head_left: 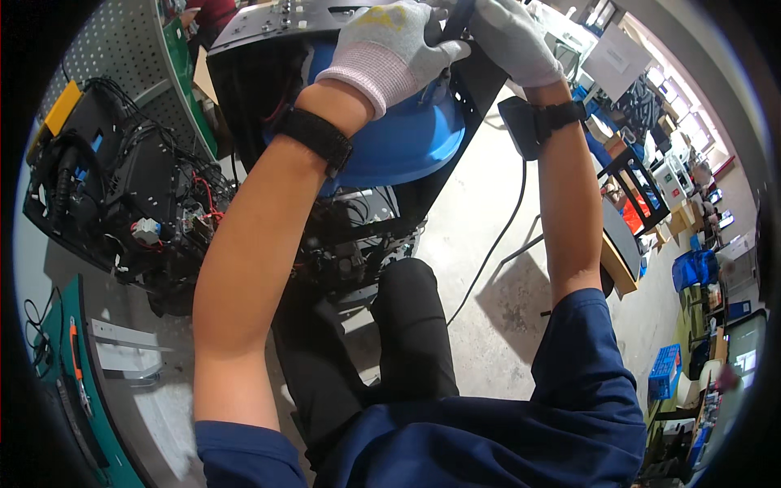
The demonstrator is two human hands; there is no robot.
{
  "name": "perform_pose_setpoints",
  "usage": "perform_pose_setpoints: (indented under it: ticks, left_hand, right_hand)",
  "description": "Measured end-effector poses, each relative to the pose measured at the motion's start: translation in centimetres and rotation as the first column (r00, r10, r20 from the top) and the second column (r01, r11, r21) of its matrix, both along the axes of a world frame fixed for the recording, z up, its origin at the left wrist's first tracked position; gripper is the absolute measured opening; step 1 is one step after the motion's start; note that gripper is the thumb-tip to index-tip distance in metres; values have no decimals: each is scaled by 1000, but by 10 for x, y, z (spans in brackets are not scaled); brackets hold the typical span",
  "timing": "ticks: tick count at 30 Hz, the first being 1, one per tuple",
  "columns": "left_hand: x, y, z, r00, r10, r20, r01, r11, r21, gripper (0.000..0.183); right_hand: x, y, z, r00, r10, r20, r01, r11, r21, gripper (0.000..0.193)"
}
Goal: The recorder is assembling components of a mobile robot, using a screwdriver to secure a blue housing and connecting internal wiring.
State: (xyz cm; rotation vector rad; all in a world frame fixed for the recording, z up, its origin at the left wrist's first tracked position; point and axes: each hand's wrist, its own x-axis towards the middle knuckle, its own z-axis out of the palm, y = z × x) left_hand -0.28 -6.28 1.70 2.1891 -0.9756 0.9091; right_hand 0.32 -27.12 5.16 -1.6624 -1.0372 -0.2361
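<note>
Both my hands wear light grey knit gloves and meet at the top edge of the view, above a black metal housing (252,69). A wide blue tub-like part (407,146) sits inside that housing, under my left wrist. My left hand (394,41) is bent, its thumb pointing right; its fingertips close on something I cannot make out. My right hand (512,41) is closed around a dark, narrow part (459,19) between the two hands. The picture's edge cuts off the upper end of that part. Wiring and mechanisms (350,252) show below the tub, near my knees.
An opened black machine unit (138,187) with loose cables stands at left, beside a perforated panel (122,49). A green mat (77,358) carries an orange-handled tool (76,354). A black cable (496,264) crosses the floor. Blue crate (665,372) and cluttered benches line the right.
</note>
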Motion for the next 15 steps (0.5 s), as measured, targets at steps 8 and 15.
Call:
perform_pose_setpoints:
  ticks: [8, 15]
  left_hand:
    - [-4, 5, 0, 998, -60, -12, 59, 994, -91, 55]
    - [14, -3, -9, 997, 53, 61, -54, 998, 19, 56]
  right_hand:
    - [8, -3, 2, 999, 25, -38, -24, 1000, 7, 47]
    - [8, -3, 0, 992, 88, -93, -81, 994, 75, 47]
